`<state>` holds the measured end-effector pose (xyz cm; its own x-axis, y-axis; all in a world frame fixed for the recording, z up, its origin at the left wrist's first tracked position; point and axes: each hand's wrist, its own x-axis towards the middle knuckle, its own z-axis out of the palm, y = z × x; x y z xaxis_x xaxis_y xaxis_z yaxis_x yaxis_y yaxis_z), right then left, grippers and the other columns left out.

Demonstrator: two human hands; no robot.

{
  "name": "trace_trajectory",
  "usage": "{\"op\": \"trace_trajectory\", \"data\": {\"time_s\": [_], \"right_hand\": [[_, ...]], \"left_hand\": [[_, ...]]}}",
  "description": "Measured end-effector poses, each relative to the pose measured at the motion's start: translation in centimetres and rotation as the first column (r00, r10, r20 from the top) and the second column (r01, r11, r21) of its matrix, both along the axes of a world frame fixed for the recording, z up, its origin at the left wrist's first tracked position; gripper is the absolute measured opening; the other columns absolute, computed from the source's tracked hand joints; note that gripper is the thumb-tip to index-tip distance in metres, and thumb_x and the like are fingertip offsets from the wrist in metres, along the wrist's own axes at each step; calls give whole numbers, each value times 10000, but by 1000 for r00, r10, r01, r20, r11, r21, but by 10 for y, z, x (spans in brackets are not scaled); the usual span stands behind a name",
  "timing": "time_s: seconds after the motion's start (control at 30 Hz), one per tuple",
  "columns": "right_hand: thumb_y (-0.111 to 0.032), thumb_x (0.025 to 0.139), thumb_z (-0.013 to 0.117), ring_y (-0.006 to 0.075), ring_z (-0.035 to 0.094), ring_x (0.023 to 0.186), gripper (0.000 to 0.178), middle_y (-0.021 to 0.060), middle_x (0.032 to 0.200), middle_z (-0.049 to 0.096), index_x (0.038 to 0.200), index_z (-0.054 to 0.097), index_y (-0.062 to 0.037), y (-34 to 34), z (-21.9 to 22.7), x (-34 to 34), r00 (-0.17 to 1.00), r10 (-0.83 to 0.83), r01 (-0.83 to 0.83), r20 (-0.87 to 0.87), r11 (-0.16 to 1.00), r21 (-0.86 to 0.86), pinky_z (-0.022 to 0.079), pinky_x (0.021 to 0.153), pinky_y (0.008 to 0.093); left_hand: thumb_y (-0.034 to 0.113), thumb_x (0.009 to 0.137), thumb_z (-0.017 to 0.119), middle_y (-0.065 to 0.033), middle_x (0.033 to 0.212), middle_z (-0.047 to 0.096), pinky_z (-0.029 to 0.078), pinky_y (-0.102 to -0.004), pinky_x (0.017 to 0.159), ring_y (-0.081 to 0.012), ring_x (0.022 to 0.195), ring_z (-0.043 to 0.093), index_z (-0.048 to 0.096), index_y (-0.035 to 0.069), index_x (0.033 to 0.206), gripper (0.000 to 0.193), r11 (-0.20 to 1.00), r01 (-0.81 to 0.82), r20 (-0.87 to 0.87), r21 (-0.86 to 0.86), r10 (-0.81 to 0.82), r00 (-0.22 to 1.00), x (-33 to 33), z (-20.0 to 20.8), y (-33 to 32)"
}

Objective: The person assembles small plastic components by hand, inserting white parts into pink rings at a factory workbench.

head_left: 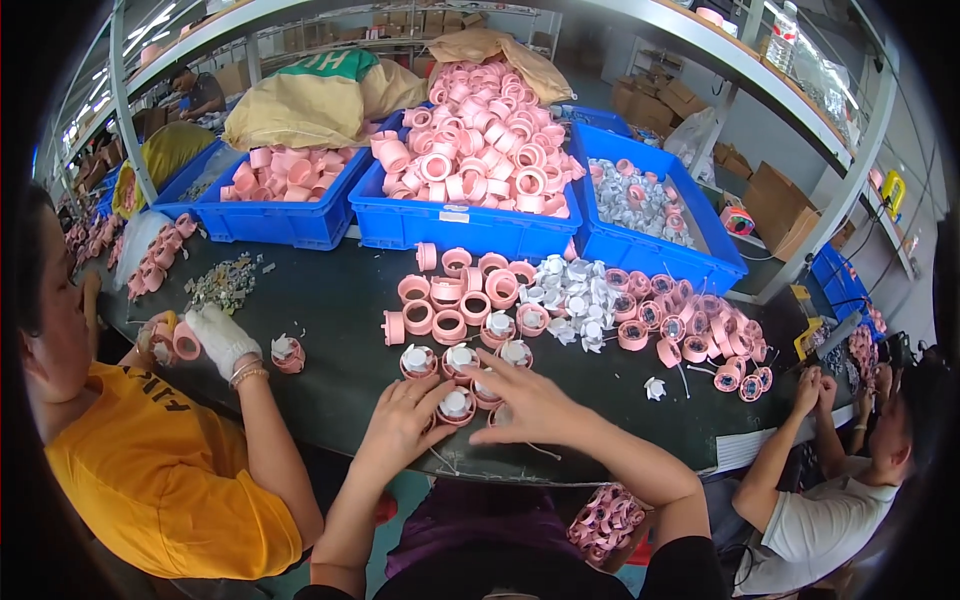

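- Our left hand [400, 420] half-curls beside a white-capped pink ring [457, 405], hold uncertain.
- Our right hand [532, 402] spreads wide, seemingly gripping nothing.
- We judge rings light, stiff: pinch outer walls.

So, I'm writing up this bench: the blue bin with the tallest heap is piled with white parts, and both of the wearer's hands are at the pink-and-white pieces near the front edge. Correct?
Not quite: in the head view, that blue bin is piled with pink ring-shaped parts, not white ones. The wearer's left hand and right hand are indeed at the pink-and-white pieces.
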<state>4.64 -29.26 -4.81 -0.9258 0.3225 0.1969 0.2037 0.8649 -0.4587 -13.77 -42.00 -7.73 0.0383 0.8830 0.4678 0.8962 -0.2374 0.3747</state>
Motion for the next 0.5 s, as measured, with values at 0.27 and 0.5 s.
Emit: {"op": "trace_trajectory", "data": {"time_s": [0.27,0.5], "right_hand": [[-225,643,716,306,533,978,407,112,1048,522,1018,596,-123,114,-22,7,936,-351,341,35,926,163,485,752,390],[-215,593,735,336,539,954,488,152,1038,524,1002,514,-65,114,-24,13,903,-428,428,31,903,-21,478,766,410]], "left_hand": [[139,724,677,-130,1046,560,445,-380,779,-295,942,538,573,30,1051,360,921,-316,133,227,292,947,-11,10,21],[302,771,648,-189,1200,483,439,-412,862,-364,1085,453,486,0,1197,546,788,-608,132,-93,615,777,-60,-13,39]]}}
